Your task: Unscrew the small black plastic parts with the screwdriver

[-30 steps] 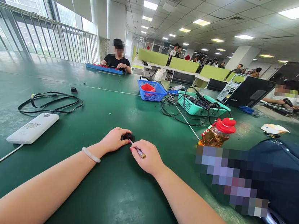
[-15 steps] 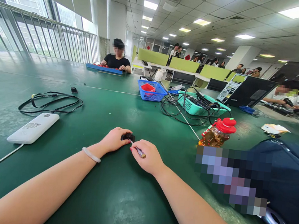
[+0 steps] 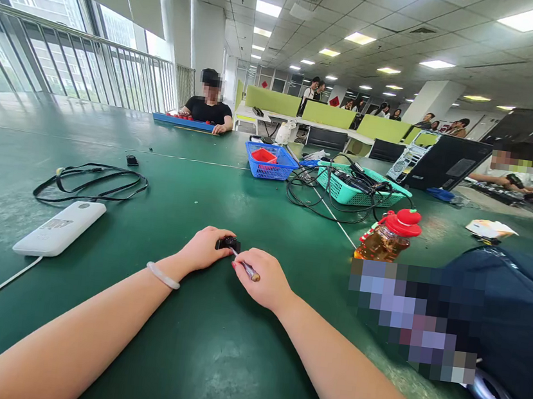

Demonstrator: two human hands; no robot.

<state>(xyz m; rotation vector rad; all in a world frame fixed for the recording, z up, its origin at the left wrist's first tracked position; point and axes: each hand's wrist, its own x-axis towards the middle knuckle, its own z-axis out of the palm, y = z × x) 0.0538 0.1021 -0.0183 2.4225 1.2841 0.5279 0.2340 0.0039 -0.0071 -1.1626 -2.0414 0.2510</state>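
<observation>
Near the middle of the green bench (image 3: 208, 360), close to its near edge, a small black part (image 3: 228, 243) is pinned to the surface by the fingertips of the left hand (image 3: 202, 250), which is closed on it from the left. The right hand (image 3: 264, 280) is closed around a thin metal tool (image 3: 248, 270), held like a pen, with its tip laid against the right side of the part. The two hands are almost touching across the part. A pale bangle (image 3: 162, 276) is worn on the left wrist.

Compared with the pictures from a second and half a second ago, almost nothing has changed: hands, tool and part are found in the same spots (only the view has shifted by a hair). The work on the part is judged to be slow and fine, carried out with very small motions.

Toward the left edge a white power bank (image 3: 59, 228) and a coil of black cable (image 3: 91, 183) are seen; to the right a bottle with a red cap (image 3: 388, 235), and farther back a blue basket (image 3: 271, 162) and a green basket (image 3: 360, 188). A seated person (image 3: 208, 109) is at work at the far edge.
</observation>
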